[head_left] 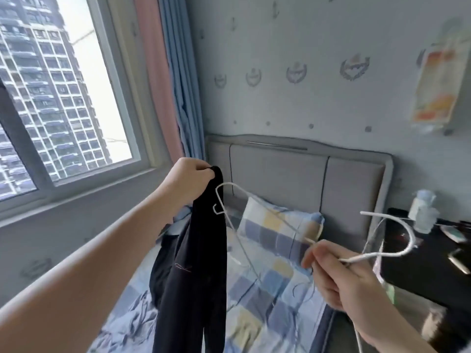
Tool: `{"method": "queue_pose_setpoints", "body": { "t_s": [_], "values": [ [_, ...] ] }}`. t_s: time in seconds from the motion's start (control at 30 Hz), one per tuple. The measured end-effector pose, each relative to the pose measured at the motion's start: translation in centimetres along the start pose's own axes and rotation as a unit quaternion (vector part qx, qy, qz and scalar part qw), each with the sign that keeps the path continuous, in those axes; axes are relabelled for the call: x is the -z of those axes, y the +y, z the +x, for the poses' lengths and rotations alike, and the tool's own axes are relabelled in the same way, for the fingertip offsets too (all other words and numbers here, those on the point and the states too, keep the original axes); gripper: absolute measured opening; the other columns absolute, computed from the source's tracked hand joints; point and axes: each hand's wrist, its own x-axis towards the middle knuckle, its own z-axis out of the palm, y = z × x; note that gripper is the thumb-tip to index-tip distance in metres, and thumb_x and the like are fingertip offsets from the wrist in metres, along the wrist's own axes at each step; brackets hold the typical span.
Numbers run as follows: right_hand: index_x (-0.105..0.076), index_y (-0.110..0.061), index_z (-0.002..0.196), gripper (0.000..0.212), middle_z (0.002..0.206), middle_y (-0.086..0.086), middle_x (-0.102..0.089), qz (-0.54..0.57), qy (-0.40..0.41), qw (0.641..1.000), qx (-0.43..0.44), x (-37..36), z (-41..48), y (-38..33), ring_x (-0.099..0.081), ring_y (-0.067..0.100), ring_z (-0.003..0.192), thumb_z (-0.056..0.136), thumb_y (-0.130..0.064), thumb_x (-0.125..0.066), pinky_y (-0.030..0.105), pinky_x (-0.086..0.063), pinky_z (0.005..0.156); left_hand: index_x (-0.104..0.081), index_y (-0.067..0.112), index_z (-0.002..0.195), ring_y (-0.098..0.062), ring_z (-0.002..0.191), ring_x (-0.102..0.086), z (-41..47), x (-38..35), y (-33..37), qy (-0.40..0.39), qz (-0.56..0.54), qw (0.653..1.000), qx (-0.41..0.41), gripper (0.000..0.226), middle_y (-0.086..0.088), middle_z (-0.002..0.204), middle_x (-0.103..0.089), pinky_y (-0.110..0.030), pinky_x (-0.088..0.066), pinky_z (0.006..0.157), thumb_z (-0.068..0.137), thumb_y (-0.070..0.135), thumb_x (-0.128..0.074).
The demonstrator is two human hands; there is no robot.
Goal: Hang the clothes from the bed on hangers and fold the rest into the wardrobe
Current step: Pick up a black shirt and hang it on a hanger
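No legible text anywhere. Poster [436,82] at the upper right: print too blurred to read. Black garment [201,240] has a small pinkish stitched mark, illegible. Wallpaper crests [354,66]: no letters discernible. Bottle [422,212] label unreadable.

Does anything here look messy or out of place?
Only mildly: the blue sheet at the near left corner of the bed lies crumpled, and the checked pillow sits askew by the headboard. Nothing looks spilled or damaged.
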Motion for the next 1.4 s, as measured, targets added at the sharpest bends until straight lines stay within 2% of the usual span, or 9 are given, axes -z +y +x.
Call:
{"method": "queue_pose_setpoints", "body": {
  "t_s": [0.17,0.33,0.43,0.6,0.8,0.97,1.07,1.27,1.4],
  "values": [
    [-0.067,-0.008,0.079,0.037,0.05,0.002,-0.025,-0.043,-0.013,0.996,-0.079,-0.7,-2.3,3.6,-0.02,0.012,0.04,0.085,-0.044,-0.057,0.016,-0.021,0.038,-0.071,0.023,0.062,0.002,0.042,-0.052,-3.5,-1.7,-5.6,-0.038,0.025,0.999,0.01,0.029,0.015,0.046,-0.057,-0.012,-0.038,0.044,0.088,0.013,-0.061],
    [-0.068,-0.014,0.08,0.036,0.047,-0.003,-0.029,-0.123,-0.056,0.988,-0.078,-1.0,-2.7,4.0,-0.024,0.012,0.041,0.091,-0.045,-0.054,0.018,-0.024,0.041,-0.072,0.037,0.072,0.0,0.051,-0.053,-6.0,-3.5,-8.8,-0.086,0.074,0.993,-0.011,0.027,0.015,0.057,-0.063,-0.021,-0.044,0.054,0.087,0.017,-0.063],
    [-0.067,-0.015,0.078,0.036,0.046,-0.004,-0.028,-0.166,-0.072,0.98,-0.088,0.2,-2.6,2.9,-0.024,0.013,0.041,0.092,-0.044,-0.053,0.02,-0.024,0.042,-0.071,0.046,0.062,0.002,0.048,-0.051,-6.5,-4.2,-9.9,-0.101,0.061,0.993,-0.023,0.04,0.019,0.054,-0.061,-0.01,-0.039,0.049,0.089,0.016,-0.066],
    [-0.067,-0.012,0.076,0.038,0.047,-0.006,-0.025,-0.163,-0.066,0.978,-0.114,3.2,-3.4,1.0,-0.022,0.015,0.041,0.095,-0.043,-0.055,0.019,-0.023,0.041,-0.079,0.028,0.077,-0.004,0.039,-0.041,-6.7,-6.3,-10.6,-0.124,0.049,0.991,0.005,0.017,0.013,0.047,-0.056,-0.015,-0.033,0.043,0.09,0.021,-0.071],
    [-0.065,-0.02,0.078,0.04,0.048,0.008,-0.023,-0.301,-0.031,0.948,-0.094,2.5,-3.2,2.4,-0.024,0.016,0.042,0.098,-0.051,-0.049,0.017,-0.023,0.044,-0.08,0.026,0.083,-0.001,0.057,-0.06,-8.0,-9.3,-7.6,-0.191,0.067,0.978,-0.046,0.013,0.01,0.069,-0.069,-0.015,-0.043,0.049,0.09,0.024,-0.069],
    [-0.064,-0.017,0.072,0.035,0.045,-0.005,-0.027,-0.281,-0.03,0.953,-0.111,1.6,-1.9,4.2,-0.025,0.012,0.041,0.103,-0.029,-0.052,0.017,-0.024,0.043,-0.074,0.044,0.072,-0.01,0.057,-0.062,-9.3,-10.6,-5.6,-0.241,0.043,0.966,-0.076,0.026,0.011,0.069,-0.072,-0.024,-0.047,0.05,0.091,0.028,-0.067],
    [-0.064,-0.006,0.075,0.034,0.043,-0.012,-0.025,-0.264,-0.036,0.955,-0.129,0.9,-1.5,5.3,-0.024,0.008,0.041,0.103,-0.02,-0.052,0.02,-0.022,0.044,-0.079,0.037,0.086,-0.005,0.055,-0.061,-9.3,-11.0,-5.1,-0.256,0.045,0.963,-0.077,0.015,0.012,0.072,-0.073,-0.02,-0.047,0.051,0.092,0.03,-0.067],
    [-0.065,-0.006,0.076,0.036,0.04,-0.012,-0.033,-0.275,-0.061,0.952,-0.117,0.8,-0.6,6.7,-0.033,0.005,0.039,0.104,-0.024,-0.052,0.015,-0.025,0.046,-0.08,0.035,0.086,-0.009,0.069,-0.066,-10.3,-12.4,-4.6,-0.317,0.043,0.943,-0.093,0.017,0.015,0.079,-0.073,-0.026,-0.051,0.065,0.093,0.026,-0.067],
    [-0.067,-0.017,0.072,0.035,0.043,-0.01,-0.026,-0.159,-0.047,0.978,-0.127,0.3,-1.5,9.0,-0.022,0.008,0.037,0.103,-0.027,-0.053,0.019,-0.018,0.043,-0.08,0.036,0.089,-0.019,0.076,-0.067,-10.7,-12.9,-5.3,-0.318,0.03,0.945,-0.077,0.016,0.013,0.082,-0.074,-0.04,-0.053,0.074,0.093,0.031,-0.065]
  ]
}}
